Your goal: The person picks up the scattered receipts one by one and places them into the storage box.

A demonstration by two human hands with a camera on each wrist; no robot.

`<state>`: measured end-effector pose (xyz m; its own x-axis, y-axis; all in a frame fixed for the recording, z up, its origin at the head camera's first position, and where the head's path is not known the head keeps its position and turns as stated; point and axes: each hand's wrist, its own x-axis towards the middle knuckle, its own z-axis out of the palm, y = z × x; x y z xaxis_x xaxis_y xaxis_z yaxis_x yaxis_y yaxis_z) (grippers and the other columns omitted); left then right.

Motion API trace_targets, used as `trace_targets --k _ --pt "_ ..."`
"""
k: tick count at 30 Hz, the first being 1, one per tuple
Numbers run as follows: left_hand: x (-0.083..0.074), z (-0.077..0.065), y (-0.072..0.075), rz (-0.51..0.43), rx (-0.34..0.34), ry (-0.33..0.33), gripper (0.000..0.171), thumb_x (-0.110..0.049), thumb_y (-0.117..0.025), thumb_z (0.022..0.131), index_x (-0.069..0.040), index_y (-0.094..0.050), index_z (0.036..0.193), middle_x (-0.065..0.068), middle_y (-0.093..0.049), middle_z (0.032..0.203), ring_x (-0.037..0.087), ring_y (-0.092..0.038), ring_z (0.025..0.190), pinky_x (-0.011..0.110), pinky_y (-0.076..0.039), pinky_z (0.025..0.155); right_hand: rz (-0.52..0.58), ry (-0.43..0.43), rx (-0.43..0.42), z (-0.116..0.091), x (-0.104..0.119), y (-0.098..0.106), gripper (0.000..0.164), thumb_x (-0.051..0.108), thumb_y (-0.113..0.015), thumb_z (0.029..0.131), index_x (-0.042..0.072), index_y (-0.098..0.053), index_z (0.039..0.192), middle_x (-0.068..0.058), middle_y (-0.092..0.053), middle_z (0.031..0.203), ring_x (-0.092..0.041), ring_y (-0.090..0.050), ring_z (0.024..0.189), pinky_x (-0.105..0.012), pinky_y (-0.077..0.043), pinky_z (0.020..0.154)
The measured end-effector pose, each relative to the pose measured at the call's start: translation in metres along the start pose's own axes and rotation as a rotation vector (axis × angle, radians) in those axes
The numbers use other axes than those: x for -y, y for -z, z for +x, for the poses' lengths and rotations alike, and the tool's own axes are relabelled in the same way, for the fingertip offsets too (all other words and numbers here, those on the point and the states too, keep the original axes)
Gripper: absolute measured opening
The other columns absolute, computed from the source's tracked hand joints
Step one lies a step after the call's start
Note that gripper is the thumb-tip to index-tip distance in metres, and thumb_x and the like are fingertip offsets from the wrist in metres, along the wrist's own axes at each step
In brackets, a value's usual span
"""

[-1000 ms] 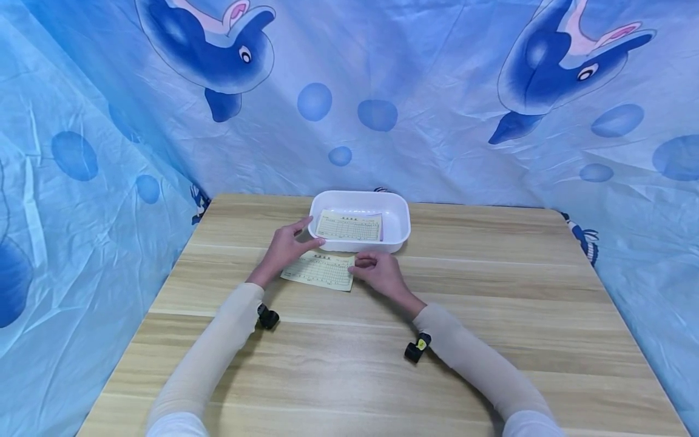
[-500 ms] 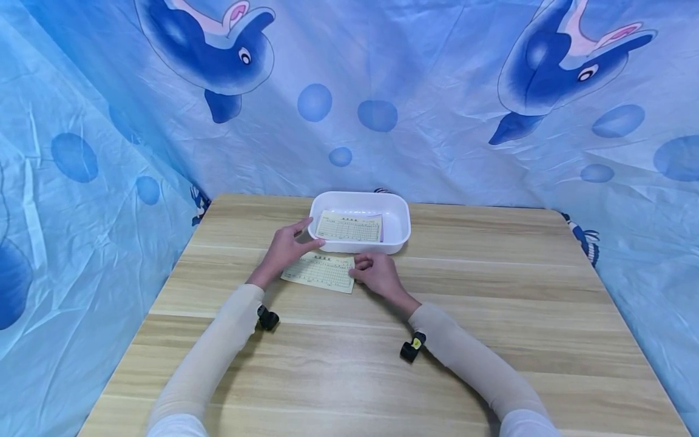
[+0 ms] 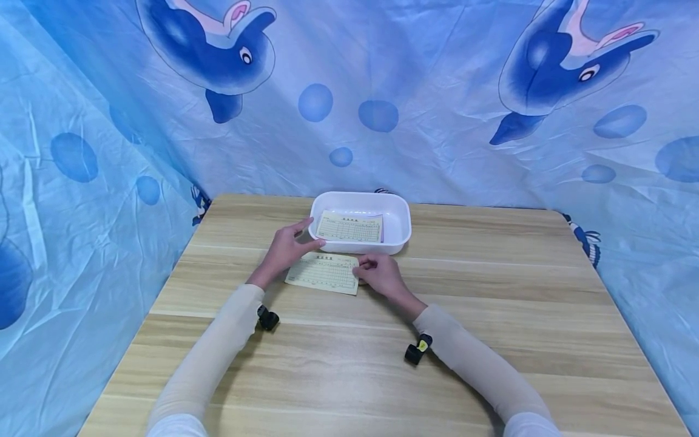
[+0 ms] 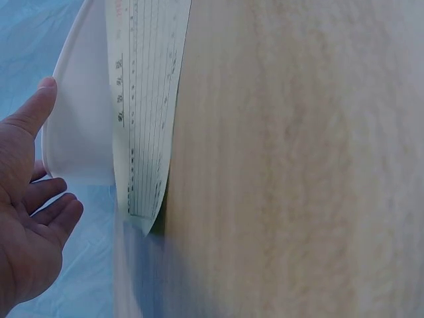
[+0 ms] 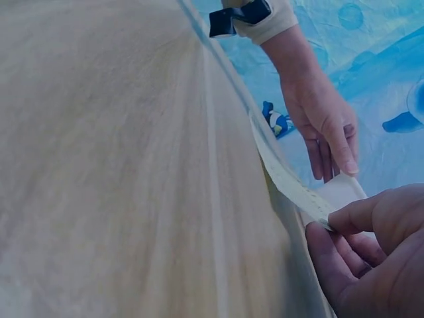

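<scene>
A pale yellow paper form (image 3: 323, 273) with a printed grid lies just in front of a white plastic tray (image 3: 401, 238). My right hand (image 3: 380, 275) pinches its right edge between thumb and fingers. The right wrist view shows the sheet (image 5: 285, 180) bowed, its edge off the table near the pinch. At the tray's left front corner is my left hand (image 3: 284, 247), thumb against the near rim and fingers by the left side. In the left wrist view those fingers (image 4: 58, 215) look relaxed, not wrapped round the tray. Another similar form (image 3: 349, 227) lies inside the tray.
The wooden table (image 3: 338, 376) reaches back to a blue cloth backdrop (image 3: 437, 164) printed with dolphins. Small black cameras sit on both wrists, the left camera (image 3: 267, 317) and the right camera (image 3: 418, 349). A purplish edge shows beside the form in the tray.
My right hand, still pinching the form, has shifted slightly right and toward me, and the sheet has slid along with it. The left hand and the tray have stayed put.
</scene>
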<state>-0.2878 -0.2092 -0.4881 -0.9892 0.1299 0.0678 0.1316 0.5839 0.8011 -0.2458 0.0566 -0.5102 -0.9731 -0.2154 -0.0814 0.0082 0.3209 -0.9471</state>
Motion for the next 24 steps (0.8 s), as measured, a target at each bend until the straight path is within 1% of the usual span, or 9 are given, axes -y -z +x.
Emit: trace_targets --k 6,14,17,24 --pt "0.001 0.000 0.000 0.008 -0.004 -0.013 0.088 -0.057 -0.080 0.083 -0.012 -0.049 0.152 0.011 -0.045 0.158 0.040 -0.049 0.138 0.052 -0.043 0.112 0.023 -0.028 0.006 -0.004 0.000 0.008 0.014 0.007 -0.076 0.089 -0.001 -0.074 0.100 -0.009 -0.076 0.087 -0.013 -0.070 0.066 -0.029 -0.061 0.064" --pt "0.000 0.000 -0.001 0.013 -0.002 -0.012 0.090 -0.057 -0.081 0.082 -0.011 -0.049 0.152 0.012 -0.045 0.158 0.041 -0.050 0.137 0.052 -0.044 0.112 0.085 -0.071 0.009 -0.013 0.004 0.020 0.014 0.009 -0.076 0.090 0.000 -0.074 0.101 -0.009 -0.076 0.088 -0.013 -0.070 0.071 -0.029 -0.061 0.065" --pt "0.000 0.000 -0.001 0.016 -0.006 -0.010 0.089 -0.056 -0.081 0.082 -0.012 -0.049 0.152 0.011 -0.045 0.157 0.041 -0.051 0.137 0.052 -0.044 0.111 0.090 -0.070 -0.001 -0.016 0.004 0.025 0.016 0.007 -0.076 0.090 -0.001 -0.074 0.103 -0.009 -0.076 0.090 -0.012 -0.070 0.073 -0.029 -0.061 0.067" --pt "0.000 0.000 0.000 0.021 -0.008 -0.015 0.089 -0.056 -0.081 0.082 -0.011 -0.049 0.152 0.011 -0.045 0.157 0.041 -0.050 0.137 0.051 -0.044 0.112 0.057 -0.035 -0.011 -0.023 0.003 0.041 0.017 0.007 -0.077 0.090 -0.002 -0.075 0.104 -0.012 -0.076 0.094 -0.012 -0.071 0.076 -0.031 -0.062 0.069"
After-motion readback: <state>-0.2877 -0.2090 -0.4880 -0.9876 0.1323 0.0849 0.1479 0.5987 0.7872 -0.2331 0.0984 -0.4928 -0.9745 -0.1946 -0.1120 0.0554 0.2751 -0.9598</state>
